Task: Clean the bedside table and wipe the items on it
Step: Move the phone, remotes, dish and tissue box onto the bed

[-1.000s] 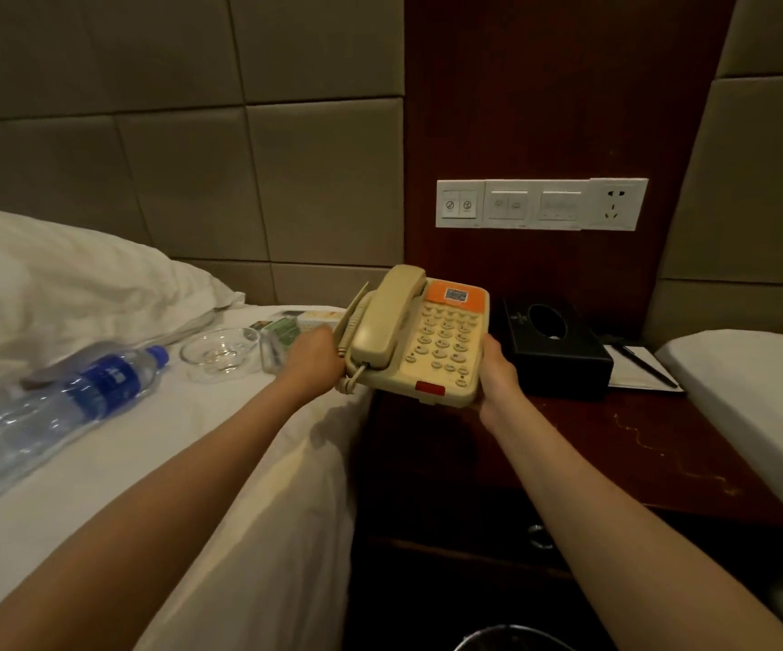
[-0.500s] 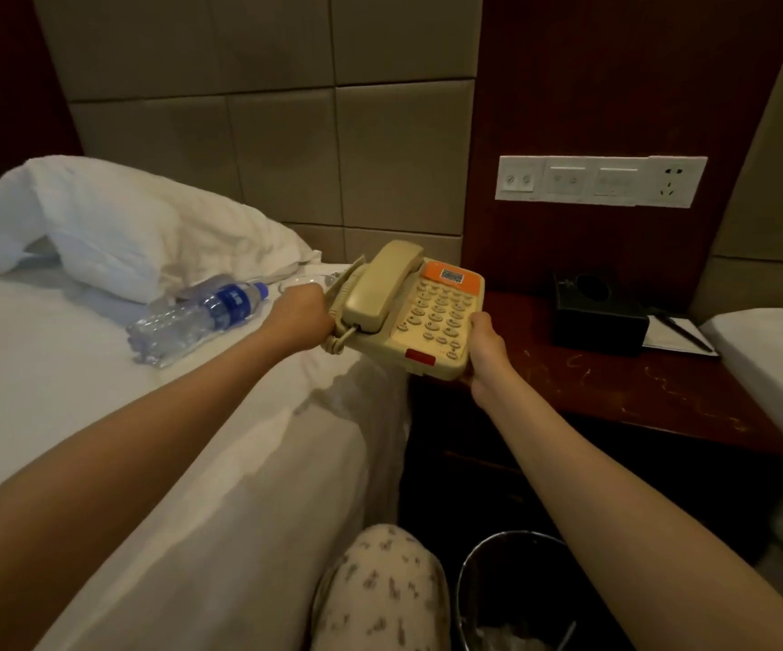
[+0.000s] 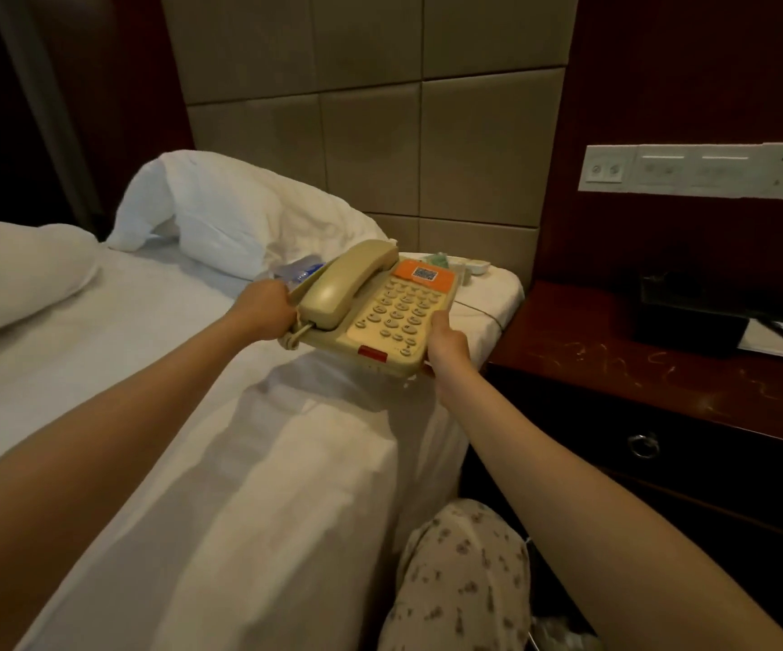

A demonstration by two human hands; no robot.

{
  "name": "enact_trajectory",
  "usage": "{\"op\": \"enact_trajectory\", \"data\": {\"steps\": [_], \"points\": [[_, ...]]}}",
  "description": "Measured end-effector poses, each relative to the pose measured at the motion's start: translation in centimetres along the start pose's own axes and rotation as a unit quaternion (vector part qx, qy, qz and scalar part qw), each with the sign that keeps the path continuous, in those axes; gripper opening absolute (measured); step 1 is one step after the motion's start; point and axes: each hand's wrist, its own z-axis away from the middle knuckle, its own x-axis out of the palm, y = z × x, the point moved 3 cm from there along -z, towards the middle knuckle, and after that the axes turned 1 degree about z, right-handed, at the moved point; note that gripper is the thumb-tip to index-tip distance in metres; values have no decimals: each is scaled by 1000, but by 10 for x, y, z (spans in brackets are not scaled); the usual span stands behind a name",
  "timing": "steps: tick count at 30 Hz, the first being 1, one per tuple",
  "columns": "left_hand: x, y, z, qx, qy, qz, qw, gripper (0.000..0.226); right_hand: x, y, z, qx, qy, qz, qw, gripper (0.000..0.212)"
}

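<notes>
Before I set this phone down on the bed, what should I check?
1. Grip: left hand and right hand hold the telephone by opposite edges: ok.
2. Handset sits in its cradle: ok.
3. Landing spot: water bottle lies on the bed sheet right behind the telephone, mostly hidden; gap: cannot tell.
4. Coiled cord hangs at the near left corner; slack of any wall line: cannot tell.
5. Bedside table cleared for wiping: tissue box and notepad are on it: not ok.
</notes>
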Motion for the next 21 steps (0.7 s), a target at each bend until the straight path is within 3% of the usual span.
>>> {"op": "enact_trajectory", "data": {"steps": [2,5,16,21], "points": [[-5,-10,2,-8,4,-5,1000,16,11,2,0,-4,-15,0,1000,43],[3,-22,-3,-21,-9,2,1000,33,17,11,-5,15,-33,-6,999,42],[27,-43,-40,-40,-24,36,998,33,29,9,-28,16,-43,38,998,43],[42,-49,-50,-66,-12,80,995,18,32,14,-37,21,-25,70,997,45]]}}
